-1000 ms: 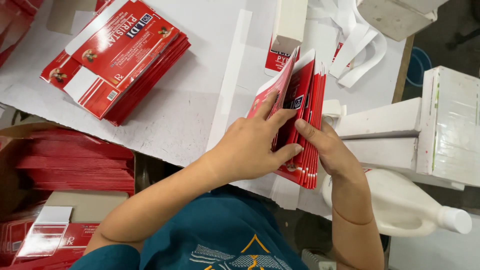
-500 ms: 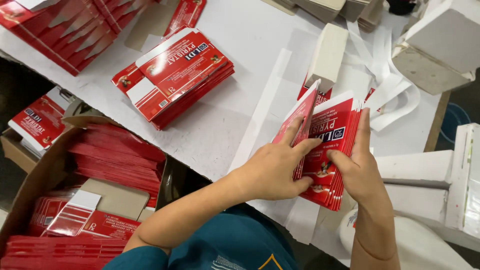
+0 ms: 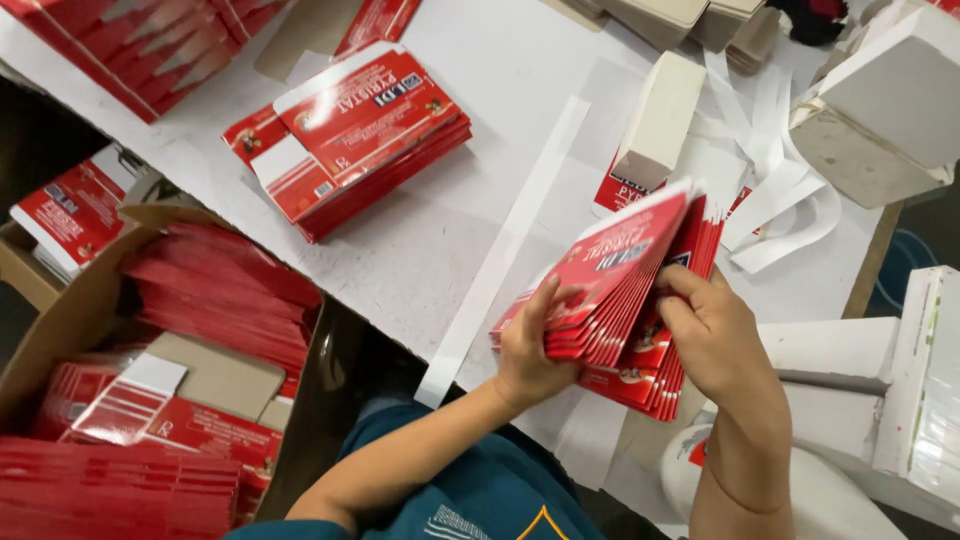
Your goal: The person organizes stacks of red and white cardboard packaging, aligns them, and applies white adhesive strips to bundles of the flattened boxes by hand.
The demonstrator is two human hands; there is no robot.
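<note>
Both hands grip one fanned stack of flat red cartons, held tilted above the near edge of the worktop. Left hand clasps the stack's near left end, thumb over the top carton. Right hand holds the right side, fingers curled against the carton edges. Far left on the worktop lies a second red stack. A white block rests far of the held stack, beside loose white strips. A cardboard box of red cartons sits near left.
</note>
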